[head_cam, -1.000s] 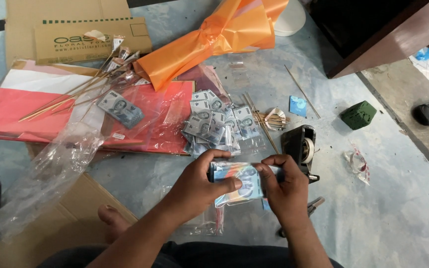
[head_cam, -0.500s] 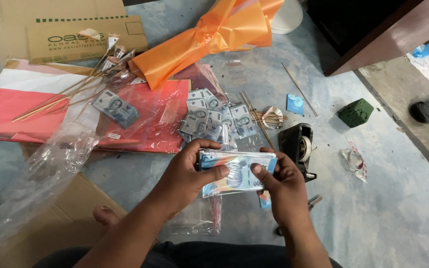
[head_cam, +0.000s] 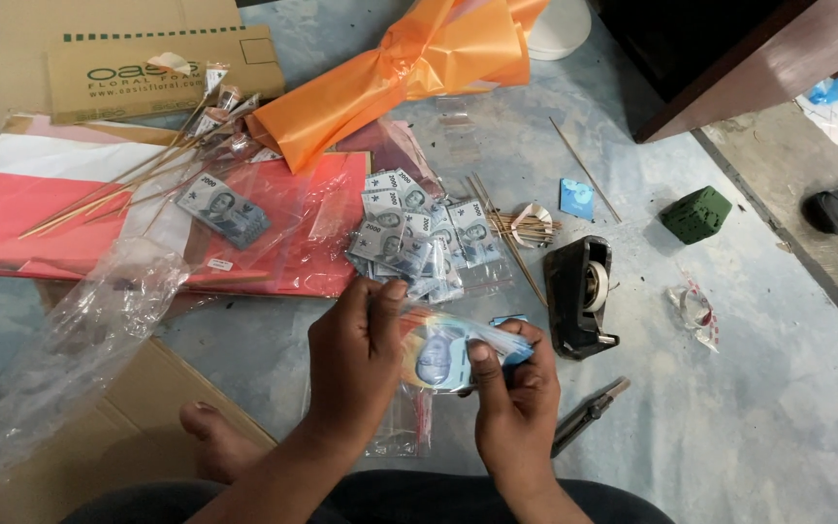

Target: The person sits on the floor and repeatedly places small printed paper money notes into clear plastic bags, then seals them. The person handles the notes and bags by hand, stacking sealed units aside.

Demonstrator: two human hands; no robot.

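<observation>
Banknote [head_cam: 443, 354] between both hands: left hand [head_cam: 356, 364] pinches left edge, right hand [head_cam: 516, 393] grips right edge.

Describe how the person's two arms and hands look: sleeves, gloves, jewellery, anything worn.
Both forearms are bare as far as the frame shows, with no sleeve in view. The left hand and the right hand wear no gloves. No ring, watch or bracelet shows on either. The fingernails look short and unpainted.

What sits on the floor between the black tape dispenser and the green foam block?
In the head view, nothing: the stretch of grey floor between the black tape dispenser and the green foam block is bare. The crumpled clear wrapper lies below that line.
</observation>
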